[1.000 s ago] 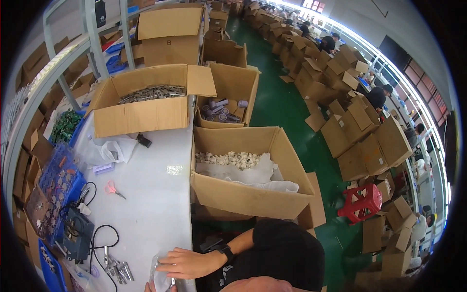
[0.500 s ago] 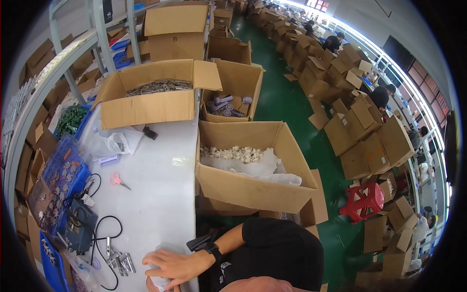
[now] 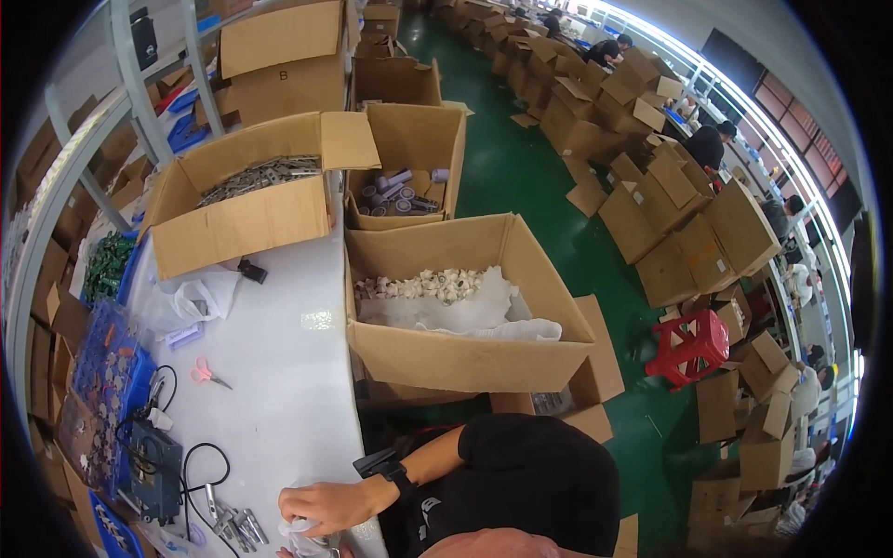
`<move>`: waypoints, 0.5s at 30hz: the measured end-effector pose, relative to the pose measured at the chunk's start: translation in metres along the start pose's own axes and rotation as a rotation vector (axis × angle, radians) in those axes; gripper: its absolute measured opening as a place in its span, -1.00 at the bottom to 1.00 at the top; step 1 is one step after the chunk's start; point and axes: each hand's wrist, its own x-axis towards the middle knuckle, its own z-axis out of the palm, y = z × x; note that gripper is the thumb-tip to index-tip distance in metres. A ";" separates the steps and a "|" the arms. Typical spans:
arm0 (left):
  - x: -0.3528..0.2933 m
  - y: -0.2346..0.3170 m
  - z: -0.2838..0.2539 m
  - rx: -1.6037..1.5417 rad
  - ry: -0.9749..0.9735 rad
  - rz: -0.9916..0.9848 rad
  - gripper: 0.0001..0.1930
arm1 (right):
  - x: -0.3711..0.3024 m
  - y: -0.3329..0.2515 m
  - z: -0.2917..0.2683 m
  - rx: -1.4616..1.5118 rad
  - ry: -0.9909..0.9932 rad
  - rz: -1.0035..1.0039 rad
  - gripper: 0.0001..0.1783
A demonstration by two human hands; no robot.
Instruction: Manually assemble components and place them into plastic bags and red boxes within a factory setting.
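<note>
My right hand, with a black watch on its wrist, reaches left from my black sleeve over the near end of the white table. Its fingers are closed on a small crumpled clear plastic bag. Only a sliver of my left hand shows at the lower edge, under the bag; its grip is hidden. Several small metal parts lie just left of the hands.
An open carton with white parts on white plastic stands right of the table. Another carton of metal parts sits at the far end. Pink scissors, black cables and blue trays line the left side. Other people work among cartons beyond a red stool.
My right hand has slid closer to the table's near edge and closed over the plastic bag. The view has tilted slightly.
</note>
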 end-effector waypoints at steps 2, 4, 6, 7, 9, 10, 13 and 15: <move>0.044 -0.001 -0.006 0.850 0.042 0.645 -0.22 | 0.002 0.004 -0.001 -0.020 0.030 0.021 -0.64; 0.060 0.000 0.003 1.278 0.064 0.963 -0.26 | 0.006 -0.002 0.003 -0.075 0.053 -0.096 -0.68; 0.054 0.010 0.017 1.163 0.093 0.646 -0.16 | 0.010 -0.008 0.011 -0.176 0.099 -0.332 -0.76; 0.048 0.016 0.026 1.106 0.107 0.485 -0.11 | 0.010 -0.008 0.013 -0.160 0.095 -0.329 -0.76; 0.029 0.034 0.040 1.008 0.155 0.148 0.00 | 0.014 -0.009 0.009 -0.209 0.167 -0.327 -0.77; 0.022 0.041 0.045 0.961 0.190 -0.026 0.05 | 0.016 -0.008 0.006 -0.223 0.197 -0.325 -0.78; 0.014 0.055 0.059 0.838 0.370 -0.577 0.21 | 0.013 -0.004 -0.031 -0.037 0.268 -0.107 -0.67; 0.026 0.068 0.061 0.880 0.265 -0.688 0.21 | 0.009 -0.004 -0.060 -0.029 0.363 0.005 -0.59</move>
